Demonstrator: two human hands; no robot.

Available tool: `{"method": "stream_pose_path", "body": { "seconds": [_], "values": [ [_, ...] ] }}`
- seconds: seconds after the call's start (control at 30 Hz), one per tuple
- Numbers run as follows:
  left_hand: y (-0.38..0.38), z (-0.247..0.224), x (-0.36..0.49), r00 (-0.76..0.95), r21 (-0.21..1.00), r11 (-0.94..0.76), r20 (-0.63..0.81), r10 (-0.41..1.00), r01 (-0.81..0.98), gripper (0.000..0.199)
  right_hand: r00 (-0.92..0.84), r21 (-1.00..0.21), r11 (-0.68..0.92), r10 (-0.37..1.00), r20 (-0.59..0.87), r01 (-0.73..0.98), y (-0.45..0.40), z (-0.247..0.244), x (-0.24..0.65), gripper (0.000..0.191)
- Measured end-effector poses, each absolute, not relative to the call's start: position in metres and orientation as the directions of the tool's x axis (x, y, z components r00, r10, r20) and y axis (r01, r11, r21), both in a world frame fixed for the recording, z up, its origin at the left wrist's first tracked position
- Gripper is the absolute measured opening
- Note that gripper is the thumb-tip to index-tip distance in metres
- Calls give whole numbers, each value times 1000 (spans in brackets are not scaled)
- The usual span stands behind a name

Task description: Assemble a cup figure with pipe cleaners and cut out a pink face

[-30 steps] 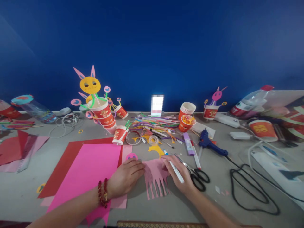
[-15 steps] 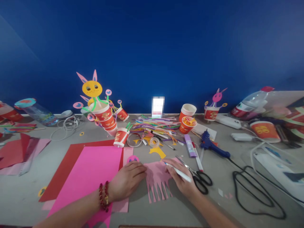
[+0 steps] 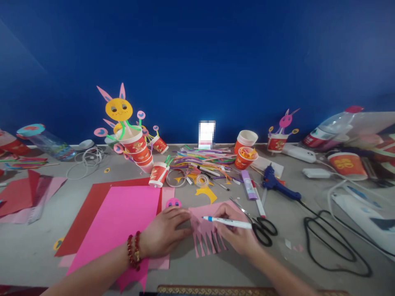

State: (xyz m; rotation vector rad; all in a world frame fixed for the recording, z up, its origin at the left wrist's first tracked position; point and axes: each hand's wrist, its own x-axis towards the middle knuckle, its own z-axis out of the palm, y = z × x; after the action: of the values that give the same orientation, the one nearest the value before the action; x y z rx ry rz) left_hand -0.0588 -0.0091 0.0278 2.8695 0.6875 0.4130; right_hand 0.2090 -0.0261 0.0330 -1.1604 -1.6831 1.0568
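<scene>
My right hand (image 3: 233, 230) grips a white marker (image 3: 233, 223) whose blue tip points left, over a light pink sheet of paper (image 3: 212, 211). Pointed strips are cut along the sheet's near edge. My left hand (image 3: 166, 232), with a red bead bracelet on the wrist, lies fairly flat at the sheet's left edge, fingers extended and thumb apart. Just beyond it is a small pink paper face (image 3: 173, 202), partly hidden by the fingers. Black-handled scissors (image 3: 263, 230) lie right of the right hand, their blades reaching over the sheet's corner.
Bright pink paper (image 3: 123, 213) lies over red paper on the left. Paper cups with rabbit figures (image 3: 134, 144) stand behind, beside a heap of pipe cleaners (image 3: 203, 160). On the right are a glue stick (image 3: 248, 185), a blue glue gun (image 3: 277, 183) and its looped black cord (image 3: 308, 246).
My right hand has tilted, so the marker now lies almost level, its tip farther left over the light pink sheet. My left hand stays in place; the view has shifted slightly.
</scene>
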Motion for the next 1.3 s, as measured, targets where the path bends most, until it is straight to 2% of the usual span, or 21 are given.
{"method": "stream_pose_path", "body": {
  "seconds": [0.13, 0.33, 0.97, 1.3],
  "values": [
    [-13, 28, -59, 860, 157, -887, 219, 460, 435, 44, -275, -953, 198, 952, 132, 228, -28, 30, 189, 16],
    [-16, 26, -60, 853, 136, -885, 237, 465, 445, 36, -272, -920, 255, 946, 174, 299, -27, 16, 180, 16],
    [-15, 25, -61, 858, 161, -885, 219, 464, 437, 31, -308, -887, 271, 938, 157, 373, -27, 15, 180, 14],
    [-15, 22, -61, 853, 153, -887, 247, 460, 435, 31, -314, -897, 261, 938, 148, 357, -28, 8, 182, 13]
  ]
}}
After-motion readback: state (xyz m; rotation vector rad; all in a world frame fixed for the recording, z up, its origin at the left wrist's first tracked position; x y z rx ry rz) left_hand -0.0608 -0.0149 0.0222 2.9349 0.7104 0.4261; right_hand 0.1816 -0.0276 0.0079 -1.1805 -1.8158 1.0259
